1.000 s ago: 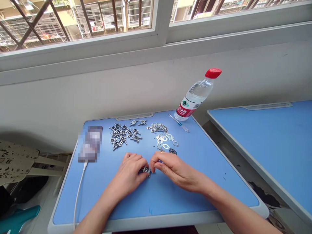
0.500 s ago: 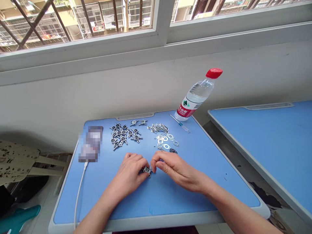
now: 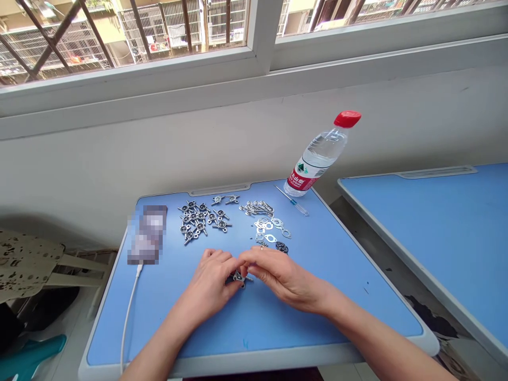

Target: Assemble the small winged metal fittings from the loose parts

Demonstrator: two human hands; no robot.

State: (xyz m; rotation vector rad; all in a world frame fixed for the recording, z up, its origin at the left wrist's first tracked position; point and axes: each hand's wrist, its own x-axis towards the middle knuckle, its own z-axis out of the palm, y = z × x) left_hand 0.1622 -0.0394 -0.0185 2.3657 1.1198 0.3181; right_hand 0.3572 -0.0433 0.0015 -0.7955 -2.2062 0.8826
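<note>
My left hand (image 3: 208,283) and my right hand (image 3: 283,278) meet near the middle of the blue desk (image 3: 254,328). Their fingers pinch a small dark-and-silver metal part (image 3: 238,278), which they partly hide. Farther back lies a heap of cross-shaped metal fittings (image 3: 198,219). To its right sit a cluster of small silver clips (image 3: 256,208), thin silver gaskets (image 3: 270,227) and a dark ring-shaped part (image 3: 281,247), the ring close to my right fingers.
A small screwdriver (image 3: 292,201) and a red-capped water bottle (image 3: 319,156) stand at the desk's back edge. A pixelated rectangular object (image 3: 146,235) with a white cable (image 3: 129,317) lies at left. Another blue desk (image 3: 428,238) stands to the right, past a gap.
My right fingers have slid left over the metal part and now nearly touch my left fingers. The part has turned slightly, with a thin pin showing on its right.
</note>
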